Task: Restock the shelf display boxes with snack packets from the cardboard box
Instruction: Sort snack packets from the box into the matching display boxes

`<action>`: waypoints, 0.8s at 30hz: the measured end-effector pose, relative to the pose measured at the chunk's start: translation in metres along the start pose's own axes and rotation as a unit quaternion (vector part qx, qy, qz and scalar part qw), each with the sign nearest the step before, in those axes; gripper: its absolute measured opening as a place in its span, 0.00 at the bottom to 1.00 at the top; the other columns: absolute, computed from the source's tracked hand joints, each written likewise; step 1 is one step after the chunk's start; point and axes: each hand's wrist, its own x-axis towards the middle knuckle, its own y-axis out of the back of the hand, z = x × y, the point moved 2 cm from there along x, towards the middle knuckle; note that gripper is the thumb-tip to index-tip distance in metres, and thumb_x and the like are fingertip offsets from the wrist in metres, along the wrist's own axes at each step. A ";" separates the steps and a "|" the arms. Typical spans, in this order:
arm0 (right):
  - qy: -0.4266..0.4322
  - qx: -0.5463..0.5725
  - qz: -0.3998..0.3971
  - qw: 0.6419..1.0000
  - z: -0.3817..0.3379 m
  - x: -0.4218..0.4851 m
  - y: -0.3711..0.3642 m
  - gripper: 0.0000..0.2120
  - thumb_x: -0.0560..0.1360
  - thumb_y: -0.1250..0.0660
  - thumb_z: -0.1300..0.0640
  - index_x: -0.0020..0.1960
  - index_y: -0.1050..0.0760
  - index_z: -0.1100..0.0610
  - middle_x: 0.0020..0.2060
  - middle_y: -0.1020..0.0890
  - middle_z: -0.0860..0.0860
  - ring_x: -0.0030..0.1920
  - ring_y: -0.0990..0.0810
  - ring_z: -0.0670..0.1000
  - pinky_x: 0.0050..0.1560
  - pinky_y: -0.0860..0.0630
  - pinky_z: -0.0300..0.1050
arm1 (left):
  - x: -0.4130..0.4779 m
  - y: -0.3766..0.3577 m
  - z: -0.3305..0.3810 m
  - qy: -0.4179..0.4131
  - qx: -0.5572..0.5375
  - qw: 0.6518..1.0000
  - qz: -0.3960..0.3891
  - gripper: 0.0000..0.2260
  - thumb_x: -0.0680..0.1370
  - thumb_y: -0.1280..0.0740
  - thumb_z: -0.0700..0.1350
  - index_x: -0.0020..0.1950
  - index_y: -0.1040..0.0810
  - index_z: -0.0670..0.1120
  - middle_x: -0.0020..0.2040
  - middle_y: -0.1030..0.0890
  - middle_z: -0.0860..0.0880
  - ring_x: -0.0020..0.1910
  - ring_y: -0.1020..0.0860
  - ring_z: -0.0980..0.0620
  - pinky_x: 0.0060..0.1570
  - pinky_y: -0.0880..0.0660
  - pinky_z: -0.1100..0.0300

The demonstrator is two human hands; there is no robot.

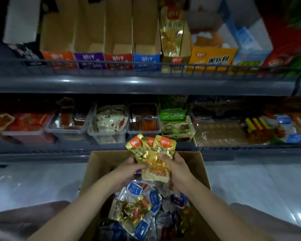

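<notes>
Both hands hold a fanned bunch of gold snack packets (153,153) with orange labels above the open cardboard box (201,164). My left hand (129,168) grips the bunch from the left, and my right hand (175,165) grips it from the right. Inside the box lie several loose packets (139,206) in blue, gold and purple. On the upper shelf stands a row of display boxes: orange (59,58), purple (89,60), red (118,60) and blue (146,60) look empty, while the gold display box (175,61) holds upright gold packets (171,32).
A wire rail (146,66) runs along the upper shelf's front edge. Right of the gold box stand a yellow carton (212,56) and a light blue carton (250,54). The lower shelf carries clear plastic bins (109,124) of other snacks. A pale glossy floor (250,185) surrounds the box.
</notes>
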 end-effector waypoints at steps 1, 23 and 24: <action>0.012 -0.011 -0.008 1.000 -0.012 -0.007 -0.003 0.22 0.73 0.29 0.55 0.64 0.30 0.58 0.56 0.18 0.54 0.55 0.18 0.55 0.58 0.23 0.53 | -0.011 -0.001 0.012 -0.017 -0.013 1.000 0.000 0.22 0.73 0.29 0.47 0.65 0.27 0.44 0.55 0.18 0.46 0.55 0.21 0.48 0.57 0.24 0.53; 0.059 0.066 -0.053 0.995 -0.089 -0.106 0.000 0.24 0.72 0.30 0.49 0.65 0.28 0.56 0.56 0.17 0.56 0.58 0.19 0.58 0.57 0.22 0.58 | -0.128 -0.063 0.073 -0.289 0.025 0.940 0.179 0.14 0.79 0.43 0.57 0.41 0.28 0.50 0.37 0.25 0.51 0.37 0.27 0.57 0.37 0.30 0.68; 0.060 0.062 -0.049 0.995 -0.090 -0.104 0.004 0.28 0.69 0.28 0.47 0.66 0.28 0.55 0.57 0.18 0.56 0.60 0.21 0.58 0.61 0.25 0.60 | -0.124 -0.059 0.072 -0.280 0.009 0.942 0.185 0.14 0.79 0.44 0.58 0.49 0.25 0.50 0.44 0.22 0.51 0.43 0.24 0.56 0.46 0.27 0.69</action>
